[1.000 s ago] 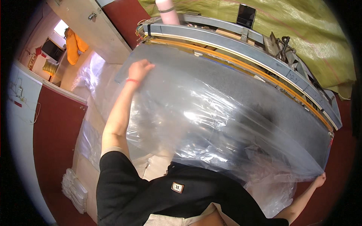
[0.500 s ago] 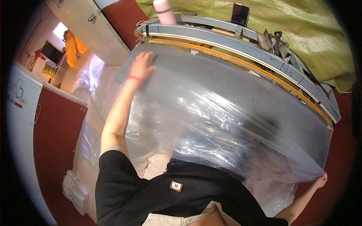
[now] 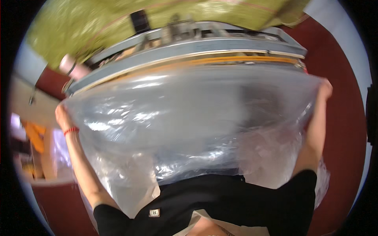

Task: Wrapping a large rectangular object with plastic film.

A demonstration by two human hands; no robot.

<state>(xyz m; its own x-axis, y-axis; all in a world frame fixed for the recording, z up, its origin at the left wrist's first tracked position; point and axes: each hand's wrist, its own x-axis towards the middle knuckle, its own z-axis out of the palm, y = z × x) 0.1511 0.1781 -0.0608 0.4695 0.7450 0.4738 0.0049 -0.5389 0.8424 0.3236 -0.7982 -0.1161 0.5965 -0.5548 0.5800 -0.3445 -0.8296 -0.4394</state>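
One large clear plastic sheet (image 3: 189, 129), spread wide in front of the body and held up between two hands. Left hand (image 3: 62, 113) at the sheet's upper left corner, one red band (image 3: 71, 130) on that wrist; fingers closed on the film's edge. Right hand (image 3: 325, 89) at the upper right corner, arm stretched up; fingers largely hidden behind the film, appear curled on the edge, though blur makes this hard to confirm. Sheet hangs in folds down to the black shirt (image 3: 220, 200), crinkled and bunched toward the lower middle. Beyond its top edge: one long grey machine (image 3: 204, 49) with one orange strip (image 3: 236, 61) along its front, just behind the film. One green cloth (image 3: 98, 27) above that. One pinkish cylinder (image 3: 73, 67) at the machine's left end. Against the earlier frames: right hand, then low at the lower right, is now raised level with the left; the left has come down from the far corner; the machine now lies level across the view rather than slanting.
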